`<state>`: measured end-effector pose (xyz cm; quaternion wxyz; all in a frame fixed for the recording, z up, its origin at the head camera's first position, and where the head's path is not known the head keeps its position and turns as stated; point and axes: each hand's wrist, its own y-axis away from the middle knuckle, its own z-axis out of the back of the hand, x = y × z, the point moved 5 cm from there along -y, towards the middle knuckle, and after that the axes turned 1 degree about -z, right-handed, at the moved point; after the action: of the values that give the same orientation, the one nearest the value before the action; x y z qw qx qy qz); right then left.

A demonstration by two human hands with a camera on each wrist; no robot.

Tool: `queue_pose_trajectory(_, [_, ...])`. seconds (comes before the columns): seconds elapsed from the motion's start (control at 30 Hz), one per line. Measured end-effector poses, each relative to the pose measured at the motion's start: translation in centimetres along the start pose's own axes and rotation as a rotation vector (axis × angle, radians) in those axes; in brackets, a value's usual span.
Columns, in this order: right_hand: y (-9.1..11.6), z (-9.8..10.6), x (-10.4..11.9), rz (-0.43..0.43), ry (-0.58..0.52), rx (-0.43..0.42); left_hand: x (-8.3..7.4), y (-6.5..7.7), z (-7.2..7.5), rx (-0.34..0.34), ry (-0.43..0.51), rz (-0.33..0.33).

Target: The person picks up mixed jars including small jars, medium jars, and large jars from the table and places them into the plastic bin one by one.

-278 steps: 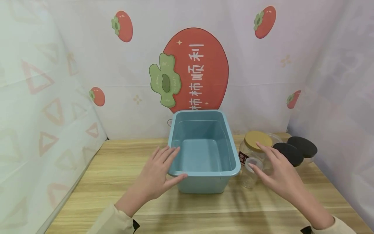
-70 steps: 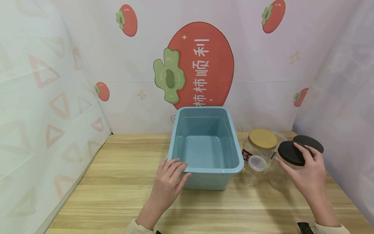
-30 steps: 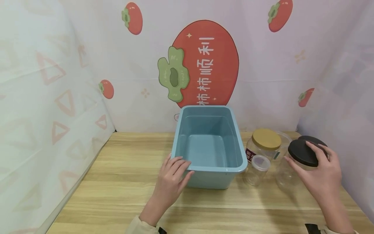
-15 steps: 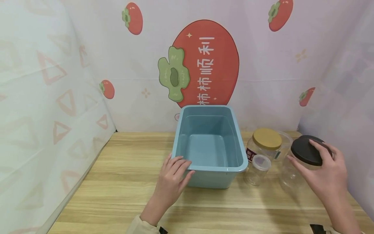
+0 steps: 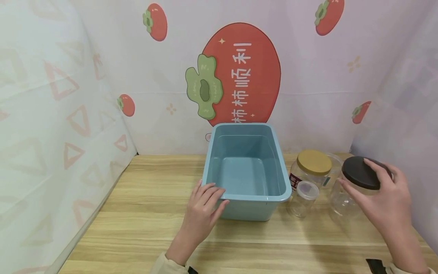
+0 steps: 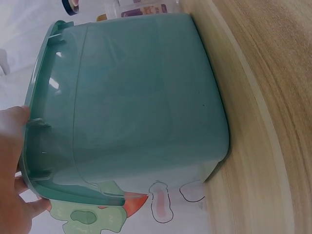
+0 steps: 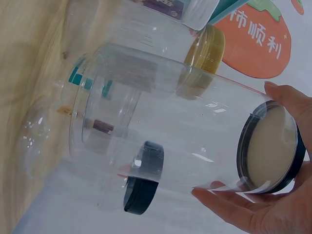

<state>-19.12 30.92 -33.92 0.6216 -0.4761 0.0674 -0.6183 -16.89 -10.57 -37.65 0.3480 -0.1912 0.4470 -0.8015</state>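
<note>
At the near-left corner of a blue plastic basin (image 5: 246, 209), my left hand (image 5: 202, 213) holds the rim, its fingers over the edge and the thumb on the outside. My right hand (image 5: 386, 198) grips a large clear jar (image 5: 342, 201) by its black lid (image 5: 362, 173), thumb on the near-left side and fingers across the far side. In the right wrist view the clear jar (image 7: 165, 117) looks vacant. Whether its base touches the table cannot be told. Another black-lidded jar (image 7: 141, 195) stands behind it, mostly hidden in the head view.
Between basin and held jar stand a gold-lidded jar (image 5: 313, 163) with a dark label and a small clear jar (image 5: 302, 199). Another clear container (image 5: 332, 167) sits behind them. Printed cloth (image 5: 171, 76) hangs behind the wooden table (image 5: 137, 228) and along both sides.
My right hand has gone from over the small jar to the black-lidded jar and shifted it right, over the other black lid. My left hand has settled on the basin's rim. The view drifted slightly.
</note>
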Motion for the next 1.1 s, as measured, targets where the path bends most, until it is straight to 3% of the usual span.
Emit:
queue_pose_trajectory(0.37, [-0.8, 0.7, 0.5, -0.027, 0.031, 0.051, -0.2, 0.0, 0.0, -0.030, -0.026, 0.007])
queue_pose_trajectory(0.53, [-1.2, 1.0, 0.6, -0.031, 0.052, 0.075, -0.2, 0.2, -0.1, -0.013, -0.018, 0.027])
queue_pose_trajectory(0.77, [-1.6, 1.5, 1.1, -0.014, 0.030, 0.046, 0.0, 0.2, -0.2, 0.041, 0.006, 0.074])
queue_pose_trajectory(1.1, [-2.0, 2.1, 1.7, 0.001, 0.039, 0.028, 0.2, 0.1, -0.5, 0.050, 0.020, 0.086])
